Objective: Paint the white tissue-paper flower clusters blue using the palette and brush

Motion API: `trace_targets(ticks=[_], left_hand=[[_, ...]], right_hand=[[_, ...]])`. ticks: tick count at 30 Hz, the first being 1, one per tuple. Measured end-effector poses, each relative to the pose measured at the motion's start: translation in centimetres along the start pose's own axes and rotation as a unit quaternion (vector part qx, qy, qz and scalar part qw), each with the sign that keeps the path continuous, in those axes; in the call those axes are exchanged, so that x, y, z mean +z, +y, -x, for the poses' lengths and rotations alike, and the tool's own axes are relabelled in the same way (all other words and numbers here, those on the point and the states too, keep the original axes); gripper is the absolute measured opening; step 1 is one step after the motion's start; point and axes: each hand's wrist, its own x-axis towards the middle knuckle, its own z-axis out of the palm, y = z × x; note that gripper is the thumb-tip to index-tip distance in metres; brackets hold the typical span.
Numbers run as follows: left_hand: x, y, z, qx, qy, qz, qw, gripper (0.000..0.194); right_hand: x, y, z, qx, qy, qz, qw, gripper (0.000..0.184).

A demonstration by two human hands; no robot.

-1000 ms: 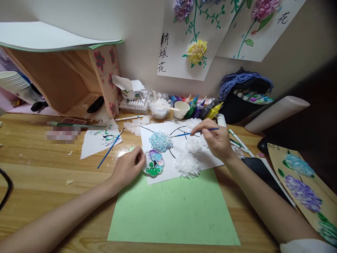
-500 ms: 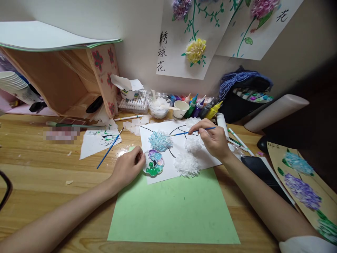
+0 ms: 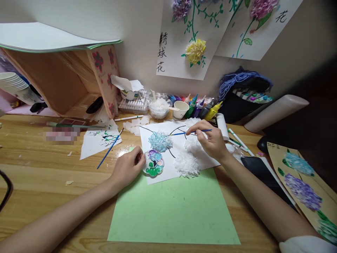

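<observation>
My right hand (image 3: 210,140) pinches a thin blue paintbrush (image 3: 190,133), its tip reaching the right edge of a blue-tinted tissue flower (image 3: 160,141) on a white sheet (image 3: 181,149). Two white tissue flowers (image 3: 187,163) sit on the same sheet, beside and under that hand. My left hand (image 3: 128,167) is curled, its fingers gripping the left rim of a small flower-shaped paint palette (image 3: 154,162) with green, blue and purple paint.
A green paper sheet (image 3: 173,207) lies in front of me on the wooden desk (image 3: 39,175). A spare blue brush (image 3: 110,147) rests on paint-smeared paper. Paint bottles (image 3: 200,107), a cup (image 3: 181,109) and a tissue bowl (image 3: 159,109) line the wall. A painted card (image 3: 302,182) lies right.
My right hand has slid a little to the left with the brush, bringing its tip closer to the blue flower. My left hand and the palette have stayed put.
</observation>
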Motion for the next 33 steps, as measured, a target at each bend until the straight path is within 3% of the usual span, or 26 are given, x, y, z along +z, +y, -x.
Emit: trace_targets(ticks=[33], left_hand=[[0.00,0.07,-0.04,-0.002,-0.008,0.008,1.000,0.023]], right_hand=[[0.07,0.20,0.17,-0.021,0.022,-0.003,1.000,0.027]])
